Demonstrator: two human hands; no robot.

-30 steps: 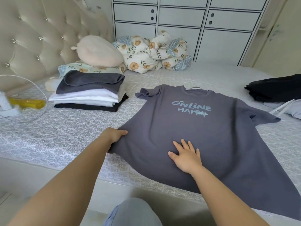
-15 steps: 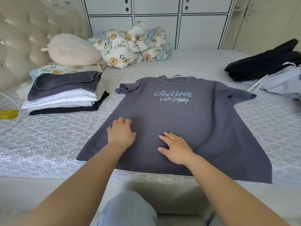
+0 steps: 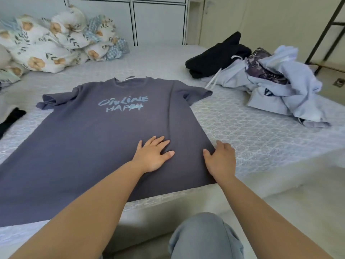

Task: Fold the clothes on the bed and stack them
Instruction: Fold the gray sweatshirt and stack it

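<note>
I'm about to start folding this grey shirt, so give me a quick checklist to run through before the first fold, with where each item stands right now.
1. Grey T-shirt spread print side up on the bed: ok.
2. Body smooth: not ok, a crease runs up from beside the left hand.
3. Sleeves flat: not ok, the sleeve on the left of the picture is curled at its end.
4. Right hand placed on the shirt's side edge, thumb on the cloth: ok.
5. Hem fully on the bed: cannot tell, the near left corner runs out of view.
6. Unfolded pile clear of the shirt: ok.
</note>
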